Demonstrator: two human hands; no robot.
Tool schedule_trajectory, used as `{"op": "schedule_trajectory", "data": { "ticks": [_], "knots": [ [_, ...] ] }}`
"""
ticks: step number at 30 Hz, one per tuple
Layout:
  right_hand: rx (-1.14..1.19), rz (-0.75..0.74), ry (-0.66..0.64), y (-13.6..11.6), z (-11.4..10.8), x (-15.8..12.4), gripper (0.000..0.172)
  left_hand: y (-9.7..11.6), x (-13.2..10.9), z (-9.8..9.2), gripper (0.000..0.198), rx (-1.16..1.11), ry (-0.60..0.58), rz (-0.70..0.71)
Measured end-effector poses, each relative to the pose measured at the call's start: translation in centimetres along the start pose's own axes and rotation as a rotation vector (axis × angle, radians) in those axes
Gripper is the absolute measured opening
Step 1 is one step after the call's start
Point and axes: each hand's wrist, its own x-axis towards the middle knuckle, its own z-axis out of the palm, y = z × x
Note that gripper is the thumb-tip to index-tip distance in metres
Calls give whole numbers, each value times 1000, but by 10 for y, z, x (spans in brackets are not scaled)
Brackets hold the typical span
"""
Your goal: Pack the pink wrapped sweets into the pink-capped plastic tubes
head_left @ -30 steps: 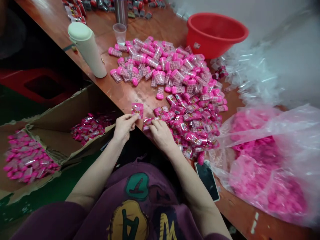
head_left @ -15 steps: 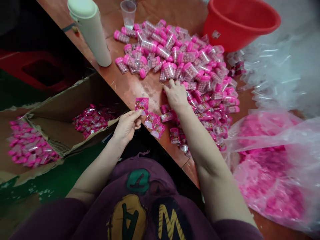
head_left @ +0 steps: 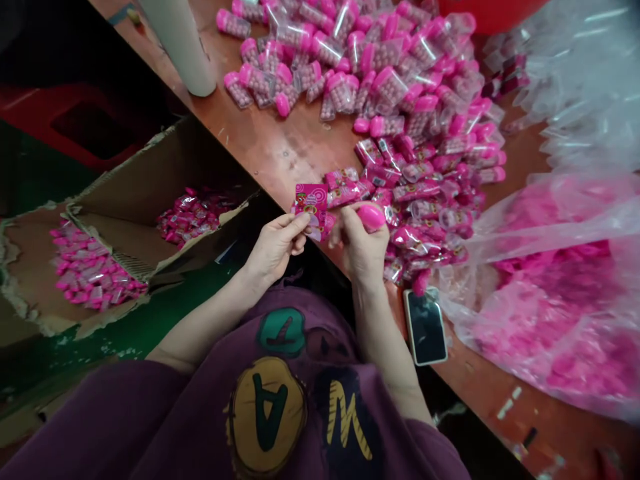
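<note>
My left hand (head_left: 277,247) pinches a pink printed sleeve (head_left: 311,200) between thumb and fingers, over the table edge. Just to the right, my right hand (head_left: 364,250) is wrapped round a small candy bottle (head_left: 371,217); its pink cap shows above the fist and the rest is hidden by the fingers. The two hands are close but apart. More pink sleeves lie partly hidden behind the held one. Beyond my hands spreads a heap of clear pink-capped candy bottles (head_left: 345,90). Nearer, bottles in shiny pink sleeves (head_left: 425,193) are piled beside my right hand.
At left, an open cardboard box (head_left: 120,180) holds pink packed pieces. A phone (head_left: 426,327) lies at the table edge. On the right are a plastic bag of pink parts (head_left: 555,280) and clear plastic pieces (head_left: 585,107). A pale cylinder (head_left: 183,57) and red tub (head_left: 493,17) stand behind.
My right hand has picked up a candy bottle from the heap and drawn it back towards my left hand, which still holds the sleeve. The view has tipped down, and the phone now shows.
</note>
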Motion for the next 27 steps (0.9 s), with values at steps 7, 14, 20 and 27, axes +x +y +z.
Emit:
{"op": "schedule_trajectory", "data": {
  "ticks": [7,14,20,27],
  "knots": [
    [43,124,118,24,-40,-49,46,-37,-24,7,32,289,-143,-100],
    [-1,196,-9,24,-69,-70,45,-48,-18,7,35,566,-168,-35],
    [180,192,73,36,-61,-83,47,-64,-21,16,42,478,-100,-32],
    [222,183,152,46,-60,-92,49,-69,-26,21,36,384,-106,-209]
  ]
}}
